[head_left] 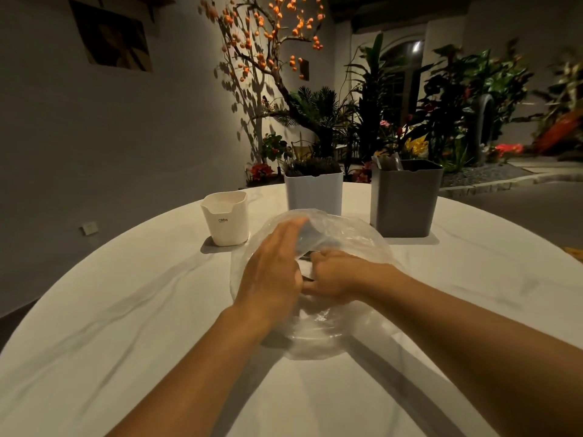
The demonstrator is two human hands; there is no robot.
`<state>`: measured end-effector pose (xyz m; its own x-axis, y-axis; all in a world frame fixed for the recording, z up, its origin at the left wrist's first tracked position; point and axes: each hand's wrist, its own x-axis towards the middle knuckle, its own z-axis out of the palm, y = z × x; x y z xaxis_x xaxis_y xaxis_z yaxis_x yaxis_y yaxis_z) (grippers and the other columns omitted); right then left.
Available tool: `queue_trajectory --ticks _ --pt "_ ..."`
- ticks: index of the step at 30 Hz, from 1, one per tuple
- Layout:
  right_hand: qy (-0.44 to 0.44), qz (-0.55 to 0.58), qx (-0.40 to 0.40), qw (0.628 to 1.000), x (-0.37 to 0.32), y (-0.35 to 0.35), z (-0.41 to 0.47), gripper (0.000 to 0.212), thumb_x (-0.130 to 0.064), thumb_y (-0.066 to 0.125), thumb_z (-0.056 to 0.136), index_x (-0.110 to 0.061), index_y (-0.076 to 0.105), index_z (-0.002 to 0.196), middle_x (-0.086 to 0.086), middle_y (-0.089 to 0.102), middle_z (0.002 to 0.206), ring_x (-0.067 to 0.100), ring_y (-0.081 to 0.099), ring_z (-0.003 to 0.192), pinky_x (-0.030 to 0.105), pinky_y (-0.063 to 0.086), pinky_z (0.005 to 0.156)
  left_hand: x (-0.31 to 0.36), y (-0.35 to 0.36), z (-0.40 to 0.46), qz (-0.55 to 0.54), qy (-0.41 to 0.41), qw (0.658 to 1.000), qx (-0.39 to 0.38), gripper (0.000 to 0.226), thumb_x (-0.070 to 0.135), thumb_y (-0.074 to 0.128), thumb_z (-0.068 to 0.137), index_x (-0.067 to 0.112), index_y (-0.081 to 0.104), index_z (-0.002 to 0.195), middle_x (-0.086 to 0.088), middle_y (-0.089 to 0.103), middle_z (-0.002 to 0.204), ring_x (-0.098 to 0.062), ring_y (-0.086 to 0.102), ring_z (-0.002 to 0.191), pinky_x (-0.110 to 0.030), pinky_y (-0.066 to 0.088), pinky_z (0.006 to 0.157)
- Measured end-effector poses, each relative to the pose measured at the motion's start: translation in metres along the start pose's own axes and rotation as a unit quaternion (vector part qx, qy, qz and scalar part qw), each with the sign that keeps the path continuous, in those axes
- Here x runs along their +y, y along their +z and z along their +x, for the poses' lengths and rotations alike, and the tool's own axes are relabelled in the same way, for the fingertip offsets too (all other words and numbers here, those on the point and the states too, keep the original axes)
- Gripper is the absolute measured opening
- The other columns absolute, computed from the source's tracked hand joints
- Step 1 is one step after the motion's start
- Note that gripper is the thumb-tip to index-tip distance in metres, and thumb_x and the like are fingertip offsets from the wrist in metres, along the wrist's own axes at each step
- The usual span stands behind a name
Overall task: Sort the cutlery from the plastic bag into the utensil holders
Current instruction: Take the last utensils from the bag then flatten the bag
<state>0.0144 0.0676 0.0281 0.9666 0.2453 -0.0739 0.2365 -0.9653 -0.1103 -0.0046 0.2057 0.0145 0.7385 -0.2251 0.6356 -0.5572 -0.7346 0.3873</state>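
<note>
- Cutlery shows only as dark slivers (pixel 307 254) inside the clear plastic bag (pixel 347 238), which lies at the middle of the white round table (pixel 126 310), in front of three utensil holders.
- Far left, a small white holder (pixel 225 222) printed with lettering stands apart from the bag; nothing rises above its rim, and its inside cannot be made out.
- The person's left hand (pixel 271 266) lies against the bag's left side, fingers straight and pressed together, seemingly holding the mouth open.
- Behind the bag, a taller pale holder (pixel 314 193) carries a dense row of dark tips along its rim, apparently pieces already sorted.
- The right hand (pixel 334 275) reaches into the bag with fingers curled; they appear to pinch a dark piece, though the film blurs exactly what they hold.
- At right, a grey holder (pixel 405 203) stands just behind the bag, with a few pale items poking up at its back-left corner.
- Judged from this view, sorting looks well advanced: two holders carry pieces and the bag sits nearly flat, with at least one piece left to pull out and place.
- Potted plants (pixel 441 105) and a branch of orange fruit (pixel 284 26) fill the dim background.
</note>
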Motion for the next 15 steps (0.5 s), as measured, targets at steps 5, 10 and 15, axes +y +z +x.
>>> queue_trajectory --ticks 5,10,15 --pt "0.065 0.065 0.025 0.995 0.004 0.026 0.017 0.087 -0.074 0.040 0.090 -0.022 0.018 0.156 0.009 0.036 0.154 0.031 0.038 0.139 0.048 0.032 0.115 -0.014 0.007 0.001 -0.037 0.015 0.998 0.047 0.049 -0.007 0.054 0.082 0.024 0.048 0.120 0.003 0.058 0.114 -0.014 0.054 0.096 -0.033 0.055 0.083" --pt "-0.055 -0.057 0.044 0.996 -0.009 0.009 -0.007 0.044 -0.038 0.058 0.097 -0.022 0.049 0.137 0.014 0.050 0.135 0.028 0.050 0.120 0.042 0.046 0.099 -0.020 0.008 0.000 -0.040 -0.008 0.999 0.009 0.047 0.003 0.050 0.091 0.029 0.048 0.131 0.007 0.055 0.131 -0.010 0.051 0.112 -0.027 0.045 0.098" --pt "-0.066 -0.160 0.063 0.983 -0.019 0.004 -0.038 0.050 -0.041 0.057 0.097 -0.017 0.048 0.140 0.009 0.056 0.129 0.025 0.055 0.115 0.037 0.043 0.098 -0.024 0.010 -0.003 0.125 -0.026 0.981 -0.143 0.047 0.024 0.044 0.103 0.030 0.039 0.149 0.008 0.030 0.160 -0.013 0.015 0.149 -0.024 -0.001 0.120"
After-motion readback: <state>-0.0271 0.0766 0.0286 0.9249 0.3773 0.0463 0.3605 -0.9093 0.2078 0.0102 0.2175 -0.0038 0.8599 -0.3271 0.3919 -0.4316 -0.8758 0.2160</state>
